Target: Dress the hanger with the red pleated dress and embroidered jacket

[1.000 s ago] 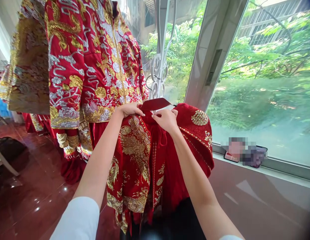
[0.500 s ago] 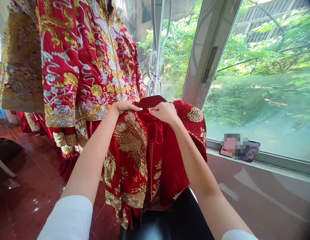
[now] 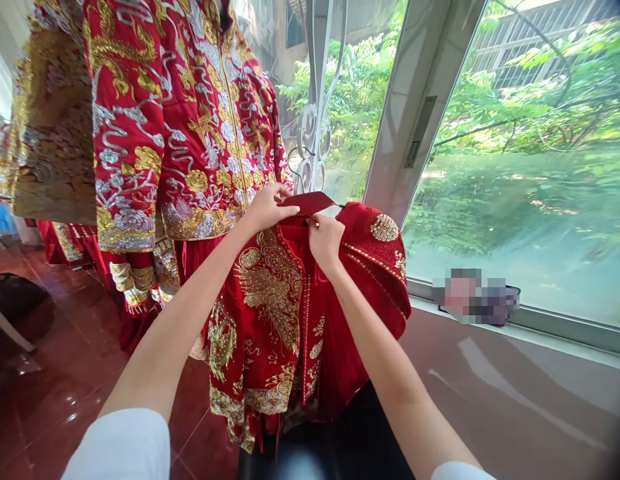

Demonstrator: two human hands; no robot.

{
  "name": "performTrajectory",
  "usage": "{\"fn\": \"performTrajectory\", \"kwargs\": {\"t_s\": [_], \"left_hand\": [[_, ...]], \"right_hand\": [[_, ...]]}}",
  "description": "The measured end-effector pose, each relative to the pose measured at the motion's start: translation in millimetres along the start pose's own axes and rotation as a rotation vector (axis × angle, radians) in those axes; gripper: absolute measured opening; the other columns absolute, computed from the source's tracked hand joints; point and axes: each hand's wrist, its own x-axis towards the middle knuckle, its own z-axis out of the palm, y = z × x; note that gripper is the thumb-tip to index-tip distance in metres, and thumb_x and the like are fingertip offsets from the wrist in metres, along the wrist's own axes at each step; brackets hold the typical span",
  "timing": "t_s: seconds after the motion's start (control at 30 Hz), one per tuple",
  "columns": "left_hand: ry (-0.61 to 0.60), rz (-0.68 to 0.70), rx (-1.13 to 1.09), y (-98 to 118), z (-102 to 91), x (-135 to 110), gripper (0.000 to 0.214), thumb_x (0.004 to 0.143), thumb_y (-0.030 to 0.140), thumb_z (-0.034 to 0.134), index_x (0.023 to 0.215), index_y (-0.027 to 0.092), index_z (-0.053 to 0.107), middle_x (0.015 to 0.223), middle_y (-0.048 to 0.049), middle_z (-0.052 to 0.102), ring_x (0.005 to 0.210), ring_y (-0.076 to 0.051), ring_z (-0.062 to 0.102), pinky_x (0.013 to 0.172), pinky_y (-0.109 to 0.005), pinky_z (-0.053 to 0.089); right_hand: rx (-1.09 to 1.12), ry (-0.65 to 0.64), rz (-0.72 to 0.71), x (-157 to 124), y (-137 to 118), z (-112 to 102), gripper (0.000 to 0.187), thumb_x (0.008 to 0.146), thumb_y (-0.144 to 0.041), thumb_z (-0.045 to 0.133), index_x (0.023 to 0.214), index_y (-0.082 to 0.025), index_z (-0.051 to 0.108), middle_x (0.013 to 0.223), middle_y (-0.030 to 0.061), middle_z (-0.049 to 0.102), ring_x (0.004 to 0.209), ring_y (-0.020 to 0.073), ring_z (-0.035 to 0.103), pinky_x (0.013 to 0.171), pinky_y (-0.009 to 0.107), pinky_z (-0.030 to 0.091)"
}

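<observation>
A red embroidered jacket with a gold bird and beaded edges hangs in front of me over a plain red cloth. My left hand pinches the jacket's top edge at the left end of a stiff dark red band, which looks like its collar. Just below the band's right end, my right hand is closed on the jacket's upper front opening; its fingertips are partly hidden. The right half of the jacket bulges outward beside my right wrist.
A larger red jacket with gold and silver embroidery hangs behind on the left, more garments beyond it. A black surface lies below. On the right, a blurred phone-like object rests on the sill under the window.
My left hand has shifted slightly right, its thumb raised along the band. My right hand has lowered, and the jacket's front edge has moved right. The red tie loop is now mostly covered.
</observation>
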Motion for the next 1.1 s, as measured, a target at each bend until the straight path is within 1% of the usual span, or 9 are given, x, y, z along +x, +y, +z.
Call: {"fn": "performTrajectory", "kwargs": {"t_s": [0.07,0.17,0.33,0.47,0.57,0.67,0.77,0.9,1.1], "left_hand": [[0.142,0.226,0.338,12,7.7,-1,0.039,0.077,0.025,0.059,0.115,0.018,0.058,0.114,-0.0104,0.061,0.111,-0.026,0.050,0.095,-0.042,0.040],[0.075,0.380,0.686,24,23.4,7,0.051,0.074,0.016,0.058,0.125,0.017,0.052,0.126,-0.0121,0.055,0.121,-0.031,0.041,0.101,-0.045,0.031],[-0.009,0.292,0.904,42,41.4,36,0.044,0.074,0.009,0.056,0.118,0.013,0.057,0.103,-0.0126,0.067,0.117,-0.032,0.046,0.105,-0.048,0.018],[-0.233,0.275,1.051,53,35.7,47,0.051,0.069,0.013,0.063,0.120,0.010,0.055,0.093,-0.0110,0.070,0.092,-0.026,0.060,0.105,-0.044,0.019],[-0.308,0.316,1.083,53,28.2,49,0.056,0.068,0.015,0.065,0.121,0.004,0.053,0.095,-0.0149,0.070,0.088,-0.024,0.062,0.101,-0.038,0.028],[-0.310,0.317,1.058,52,24.3,50,0.051,0.069,0.012,0.061,0.119,0.003,0.054,0.096,-0.0168,0.069,0.091,-0.027,0.062,0.086,-0.035,0.038],[-0.324,0.318,1.040,53,23.5,49,0.049,0.071,0.008,0.057,0.119,0.003,0.054,0.096,-0.0176,0.068,0.091,-0.027,0.062,0.077,-0.034,0.040],[-0.327,0.321,1.021,54,25.5,48,0.046,0.076,0.006,0.051,0.121,0.002,0.054,0.094,-0.0174,0.067,0.089,-0.025,0.062,0.078,-0.035,0.039],[-0.212,0.428,0.991,38,33.4,48,0.038,0.078,0.004,0.044,0.113,0.003,0.058,0.095,-0.0189,0.065,0.090,-0.026,0.061,0.082,-0.037,0.038]], "right_hand": [[-0.002,0.046,0.028,-4,-2,4,0.037,0.089,-0.017,0.036,0.089,-0.015,0.073,0.089,0.0110,0.072,0.083,0.0224,0.059,0.072,0.030,0.033],[-0.038,0.030,0.071,-3,-5,2,0.038,0.088,-0.018,0.035,0.085,-0.015,0.073,0.088,0.0122,0.072,0.080,0.0230,0.060,0.068,0.029,0.033],[-0.138,-0.060,0.078,4,-5,-13,0.028,0.081,-0.015,0.045,0.082,-0.015,0.073,0.086,0.0142,0.071,0.076,0.0241,0.061,0.064,0.030,0.034],[-0.097,-0.075,0.068,8,0,-16,0.024,0.079,-0.017,0.048,0.079,-0.017,0.072,0.081,0.0119,0.070,0.073,0.0227,0.060,0.064,0.029,0.035],[-0.062,-0.061,0.080,8,-1,-13,0.025,0.080,-0.019,0.048,0.075,-0.017,0.072,0.078,0.0103,0.070,0.069,0.0206,0.057,0.062,0.029,0.033],[-0.062,-0.005,0.096,5,-4,-7,0.028,0.081,-0.017,0.046,0.076,-0.016,0.073,0.077,0.0102,0.070,0.068,0.0197,0.056,0.060,0.029,0.031],[-0.048,0.047,0.073,3,-4,-1,0.030,0.082,-0.014,0.043,0.076,-0.015,0.073,0.077,0.0102,0.070,0.068,0.0189,0.055,0.061,0.029,0.030],[-0.004,0.048,0.011,5,4,6,0.029,0.081,-0.013,0.044,0.074,-0.014,0.072,0.074,0.0094,0.070,0.068,0.0183,0.054,0.063,0.028,0.032],[-0.096,0.019,0.053,11,6,2,0.026,0.082,-0.028,0.051,0.090,-0.018,0.073,0.092,0.0109,0.072,0.100,0.0273,0.055,0.082,0.036,0.037]]}}
